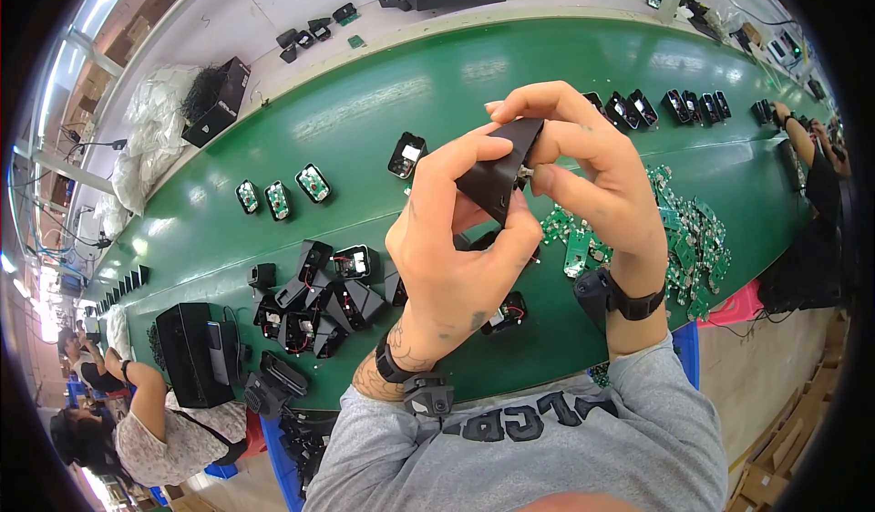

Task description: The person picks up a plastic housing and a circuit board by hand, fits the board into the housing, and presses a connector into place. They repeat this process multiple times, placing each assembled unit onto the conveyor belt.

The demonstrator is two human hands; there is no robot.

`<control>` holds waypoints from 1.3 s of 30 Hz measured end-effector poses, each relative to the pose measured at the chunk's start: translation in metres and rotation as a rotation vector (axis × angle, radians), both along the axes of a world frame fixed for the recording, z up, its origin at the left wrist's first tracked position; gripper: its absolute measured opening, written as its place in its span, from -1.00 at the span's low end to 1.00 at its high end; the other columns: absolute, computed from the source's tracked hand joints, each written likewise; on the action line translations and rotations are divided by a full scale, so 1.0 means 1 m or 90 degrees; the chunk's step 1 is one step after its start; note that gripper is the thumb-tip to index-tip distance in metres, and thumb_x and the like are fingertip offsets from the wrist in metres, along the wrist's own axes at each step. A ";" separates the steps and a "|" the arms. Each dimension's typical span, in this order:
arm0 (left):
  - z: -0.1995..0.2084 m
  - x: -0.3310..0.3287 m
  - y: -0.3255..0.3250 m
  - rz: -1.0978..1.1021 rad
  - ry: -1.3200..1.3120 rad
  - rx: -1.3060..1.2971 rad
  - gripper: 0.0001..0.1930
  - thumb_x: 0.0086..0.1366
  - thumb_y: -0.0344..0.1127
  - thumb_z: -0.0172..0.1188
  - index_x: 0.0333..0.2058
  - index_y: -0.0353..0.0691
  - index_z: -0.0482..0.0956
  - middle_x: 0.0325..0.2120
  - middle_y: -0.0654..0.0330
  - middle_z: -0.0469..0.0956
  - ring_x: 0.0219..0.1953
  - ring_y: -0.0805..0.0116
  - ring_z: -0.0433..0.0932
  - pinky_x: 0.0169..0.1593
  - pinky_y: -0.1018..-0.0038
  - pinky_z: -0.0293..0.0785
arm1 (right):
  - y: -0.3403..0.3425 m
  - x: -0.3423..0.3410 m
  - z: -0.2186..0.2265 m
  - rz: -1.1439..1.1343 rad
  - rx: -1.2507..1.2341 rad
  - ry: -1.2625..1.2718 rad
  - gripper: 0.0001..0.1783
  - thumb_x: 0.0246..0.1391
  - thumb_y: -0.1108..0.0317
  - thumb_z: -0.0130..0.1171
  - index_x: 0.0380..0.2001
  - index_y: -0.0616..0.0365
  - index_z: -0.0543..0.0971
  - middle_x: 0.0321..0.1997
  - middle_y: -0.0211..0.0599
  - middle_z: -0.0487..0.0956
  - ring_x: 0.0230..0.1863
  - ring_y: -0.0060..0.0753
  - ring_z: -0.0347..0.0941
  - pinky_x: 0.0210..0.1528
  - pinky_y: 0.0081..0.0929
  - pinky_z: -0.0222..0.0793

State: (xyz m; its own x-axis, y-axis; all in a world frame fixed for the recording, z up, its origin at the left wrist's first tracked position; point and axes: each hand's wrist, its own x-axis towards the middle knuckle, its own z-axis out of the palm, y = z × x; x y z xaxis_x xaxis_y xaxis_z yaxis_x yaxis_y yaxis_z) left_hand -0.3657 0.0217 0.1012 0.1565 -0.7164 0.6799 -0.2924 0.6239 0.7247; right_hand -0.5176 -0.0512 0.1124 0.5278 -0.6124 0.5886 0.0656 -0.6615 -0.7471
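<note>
Above the flat green tabletop [583, 47], our left hand [442, 238] grips a tapered black plastic housing [499, 167]; our right hand [603, 179] pinches what seems a small silvery part [524, 174] at its edge. Guessing we're fitting that; next probably needs light fingertip pressure. Loose green circuit boards [697, 252] lie rightward.

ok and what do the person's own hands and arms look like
Bare left hand, bare right hand; grey fabric sleeves; a black wrist strap with a boxy black device on each arm; dark line tattoos on the left forearm.
</note>
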 end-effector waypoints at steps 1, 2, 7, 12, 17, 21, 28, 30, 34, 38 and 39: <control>0.000 0.000 0.000 0.002 0.000 0.006 -0.59 0.11 -0.67 0.14 -0.02 -0.39 0.36 -0.14 0.00 0.53 -0.23 0.41 0.61 -0.20 0.54 0.65 | 0.000 0.001 0.000 -0.004 -0.003 0.001 -0.89 -0.06 0.46 0.14 -0.58 0.22 0.46 0.08 -0.10 0.44 0.16 -0.06 0.40 0.22 -0.12 0.25; 0.000 0.000 0.000 0.002 0.000 0.006 -0.59 0.11 -0.67 0.14 -0.02 -0.39 0.36 -0.14 0.00 0.53 -0.23 0.41 0.61 -0.20 0.54 0.65 | 0.000 0.001 0.000 -0.003 -0.003 0.001 -0.89 -0.06 0.46 0.14 -0.58 0.22 0.46 0.08 -0.10 0.44 0.16 -0.06 0.40 0.22 -0.12 0.25; 0.001 0.000 0.001 0.008 0.059 0.021 -0.56 -0.01 -0.65 0.25 -0.08 -0.32 0.46 -0.10 0.05 0.59 -0.29 0.44 0.65 -0.21 0.53 0.65 | -0.001 0.002 0.000 0.008 0.015 -0.026 -0.87 -0.03 0.43 0.15 -0.57 0.23 0.47 0.07 -0.10 0.44 0.17 -0.04 0.39 0.22 -0.09 0.26; 0.002 0.001 0.001 -0.011 0.072 0.036 -0.55 -0.01 -0.64 0.26 -0.07 -0.31 0.45 -0.14 0.08 0.60 -0.29 0.45 0.65 -0.21 0.53 0.65 | -0.003 -0.002 -0.001 0.021 -0.012 -0.011 -0.82 0.00 0.39 0.17 -0.59 0.23 0.46 0.05 -0.09 0.44 0.18 0.00 0.38 0.21 -0.05 0.26; 0.002 0.003 0.001 -0.028 0.096 0.065 -0.55 0.00 -0.65 0.25 -0.07 -0.31 0.45 -0.19 0.13 0.60 -0.30 0.48 0.65 -0.20 0.53 0.65 | -0.005 -0.002 -0.002 0.032 -0.019 -0.008 -0.76 0.01 0.35 0.19 -0.62 0.22 0.44 0.04 -0.08 0.44 0.19 0.04 0.37 0.21 -0.02 0.26; 0.003 0.001 0.000 -0.014 0.095 0.047 -0.55 0.00 -0.65 0.24 -0.07 -0.31 0.45 -0.24 0.17 0.59 -0.29 0.49 0.64 -0.20 0.54 0.64 | -0.006 -0.001 -0.002 0.026 -0.031 -0.010 -0.76 0.00 0.35 0.19 -0.63 0.21 0.43 0.04 -0.07 0.44 0.20 0.05 0.36 0.21 -0.02 0.26; 0.002 0.001 0.000 -0.033 0.095 0.077 -0.57 0.02 -0.64 0.24 -0.07 -0.31 0.45 -0.26 0.18 0.59 -0.29 0.48 0.65 -0.20 0.54 0.64 | -0.005 -0.002 -0.002 0.027 -0.033 -0.002 -0.87 -0.09 0.48 0.15 -0.61 0.21 0.41 0.02 -0.07 0.46 0.09 -0.06 0.46 0.12 -0.17 0.35; 0.002 0.000 -0.001 -0.032 0.118 0.077 -0.56 0.02 -0.64 0.24 -0.07 -0.30 0.45 -0.29 0.18 0.59 -0.30 0.48 0.65 -0.20 0.54 0.64 | -0.005 -0.002 -0.001 0.025 -0.035 -0.001 -0.89 -0.11 0.50 0.13 -0.61 0.21 0.41 0.01 -0.07 0.46 0.05 -0.11 0.48 0.09 -0.22 0.37; 0.001 0.000 -0.002 -0.038 0.122 0.079 -0.56 0.02 -0.64 0.25 -0.07 -0.30 0.45 -0.29 0.16 0.60 -0.30 0.47 0.65 -0.20 0.54 0.64 | -0.003 -0.002 0.001 -0.004 -0.039 0.014 -0.92 -0.16 0.54 0.11 -0.60 0.20 0.40 -0.01 -0.08 0.51 -0.03 -0.19 0.49 0.04 -0.31 0.39; -0.002 -0.001 0.000 -0.002 0.063 0.062 -0.55 0.01 -0.65 0.26 -0.07 -0.31 0.45 -0.23 0.12 0.60 -0.27 0.44 0.66 -0.19 0.52 0.65 | 0.006 0.004 0.004 -0.047 -0.051 0.022 -0.91 -0.18 0.58 0.08 -0.61 0.21 0.38 -0.02 -0.10 0.54 -0.03 -0.20 0.50 0.04 -0.33 0.39; -0.003 -0.003 0.000 0.025 0.044 0.039 -0.55 0.01 -0.64 0.26 -0.06 -0.32 0.45 -0.18 0.08 0.59 -0.26 0.42 0.66 -0.19 0.51 0.66 | 0.008 0.006 0.004 -0.069 -0.056 0.020 -0.91 -0.18 0.59 0.07 -0.61 0.22 0.37 -0.02 -0.11 0.55 -0.02 -0.21 0.50 0.04 -0.33 0.39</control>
